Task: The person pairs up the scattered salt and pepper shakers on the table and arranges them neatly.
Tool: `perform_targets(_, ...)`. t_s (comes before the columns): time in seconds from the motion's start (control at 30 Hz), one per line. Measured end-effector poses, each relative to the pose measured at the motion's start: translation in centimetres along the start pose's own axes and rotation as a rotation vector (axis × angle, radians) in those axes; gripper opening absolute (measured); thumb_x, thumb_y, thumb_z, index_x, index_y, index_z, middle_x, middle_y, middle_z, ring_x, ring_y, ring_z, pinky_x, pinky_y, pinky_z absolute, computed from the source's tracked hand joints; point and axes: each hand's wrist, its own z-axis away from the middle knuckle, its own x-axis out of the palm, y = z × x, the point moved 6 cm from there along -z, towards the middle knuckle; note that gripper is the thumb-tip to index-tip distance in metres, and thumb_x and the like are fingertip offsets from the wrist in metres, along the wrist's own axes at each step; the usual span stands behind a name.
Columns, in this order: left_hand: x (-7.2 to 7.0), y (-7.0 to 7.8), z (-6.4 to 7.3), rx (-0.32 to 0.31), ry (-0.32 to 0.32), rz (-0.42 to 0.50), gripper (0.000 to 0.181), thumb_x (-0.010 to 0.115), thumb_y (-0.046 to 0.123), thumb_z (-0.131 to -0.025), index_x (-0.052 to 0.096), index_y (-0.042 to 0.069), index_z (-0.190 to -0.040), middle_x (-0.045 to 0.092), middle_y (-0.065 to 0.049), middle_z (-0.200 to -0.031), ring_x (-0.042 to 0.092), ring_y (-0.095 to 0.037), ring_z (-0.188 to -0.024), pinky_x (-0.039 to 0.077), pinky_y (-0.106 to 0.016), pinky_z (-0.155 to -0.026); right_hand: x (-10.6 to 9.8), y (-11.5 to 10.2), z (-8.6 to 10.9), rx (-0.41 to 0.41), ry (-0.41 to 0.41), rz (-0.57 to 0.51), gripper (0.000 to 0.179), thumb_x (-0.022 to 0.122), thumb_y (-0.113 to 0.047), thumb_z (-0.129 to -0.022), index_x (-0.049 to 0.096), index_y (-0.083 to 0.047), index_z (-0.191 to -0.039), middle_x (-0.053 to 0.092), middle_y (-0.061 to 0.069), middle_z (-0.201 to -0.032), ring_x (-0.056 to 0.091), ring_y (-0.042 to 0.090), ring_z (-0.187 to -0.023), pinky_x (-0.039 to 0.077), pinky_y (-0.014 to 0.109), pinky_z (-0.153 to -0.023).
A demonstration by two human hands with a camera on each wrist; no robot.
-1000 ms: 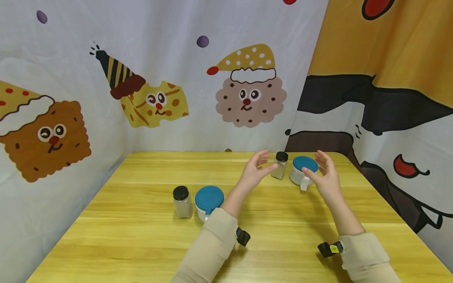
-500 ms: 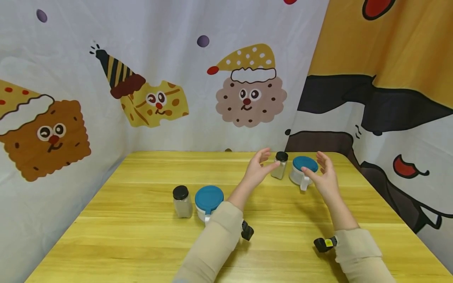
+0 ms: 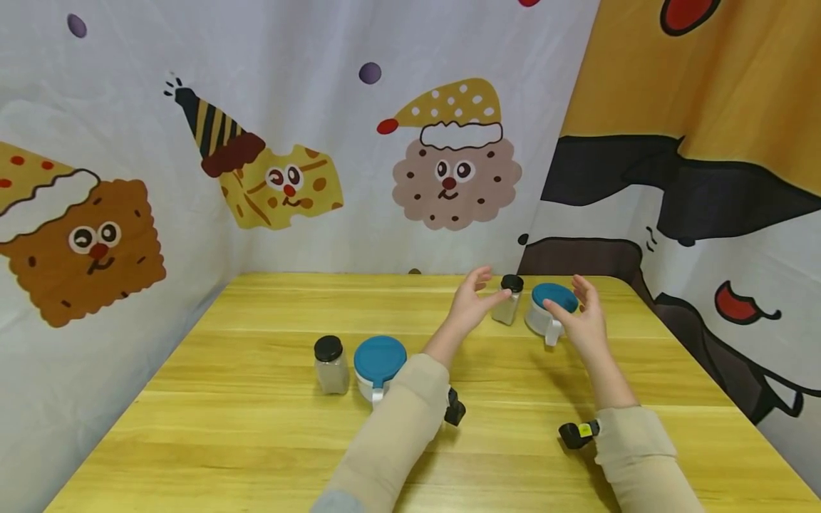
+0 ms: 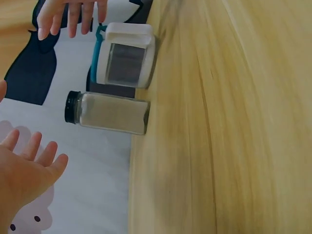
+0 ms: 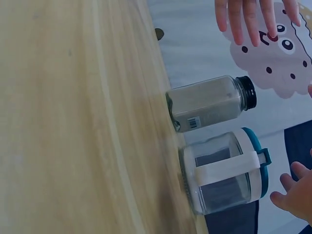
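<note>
At the back right of the table stand a clear jar with a black lid [image 3: 505, 308] and, right of it, a clear container [image 3: 537, 322] with a blue lid and white handle. My left hand [image 3: 471, 303] hovers just left of the jar, its thumb overlapping it in the head view. On the other side my right hand [image 3: 586, 324] is raised beside the container, its thumb in front of the blue lid. Both hands hold nothing, fingers spread loosely. The left wrist view shows a gap between the left fingers [image 4: 48, 156] and the jar [image 4: 112, 113], which stands upright.
A second black-lidded jar [image 3: 331, 370] and another blue-lidded container [image 3: 380, 360] stand at the middle left of the wooden table [image 3: 224, 442]. My left sleeve [image 3: 398, 420] partly covers that container. A printed curtain [image 3: 359, 235] hangs behind the table.
My left hand has drifted slightly right and the right hand slightly left, so they are a little closer together. The jars and containers have stayed put.
</note>
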Motion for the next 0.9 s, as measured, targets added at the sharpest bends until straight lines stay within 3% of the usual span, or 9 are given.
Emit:
perform_targets(0.43,-0.2,-1.8,-1.4,-0.072,0.013,-0.048,0.064,0.073,0.028,-0.087,0.044,0.017,-0.143,0.048,-0.003,-0.139,0.040,-0.026,-0.129,0.040,-0.041,-0.098,0.4,1.4,-0.9,0.056,0.026,0.003,0.087,0.072,-0.031,-0.087,0.018,-0.012,-0.153,0.021,0.013,-0.155,0.016,0.031,-0.141,0.016,0.051,-0.111)
perform_targets(0.7,-0.1,-2.0,-1.8,-0.066,0.006,-0.073,0.067,0.072,0.029,-0.088,0.041,0.018,-0.146,0.046,-0.002,-0.141,0.038,-0.027,-0.132,0.039,-0.042,-0.099,0.1,1.8,-1.5,0.082,0.063,-0.029,0.087,0.071,-0.031,-0.087,0.017,-0.014,-0.153,0.020,0.011,-0.155,0.015,0.027,-0.142,0.016,0.048,-0.111)
perform_targets(0.9,-0.2,-2.1,-2.2,-0.073,0.006,-0.091,0.067,0.071,0.029,-0.088,0.040,0.016,-0.146,0.046,-0.003,-0.142,0.038,-0.027,-0.131,0.039,-0.044,-0.099,0.1,2.7,-1.6,0.081,0.059,0.005,0.086,0.070,-0.032,-0.088,0.017,-0.012,-0.153,0.020,0.013,-0.155,0.015,0.031,-0.141,0.016,0.050,-0.111)
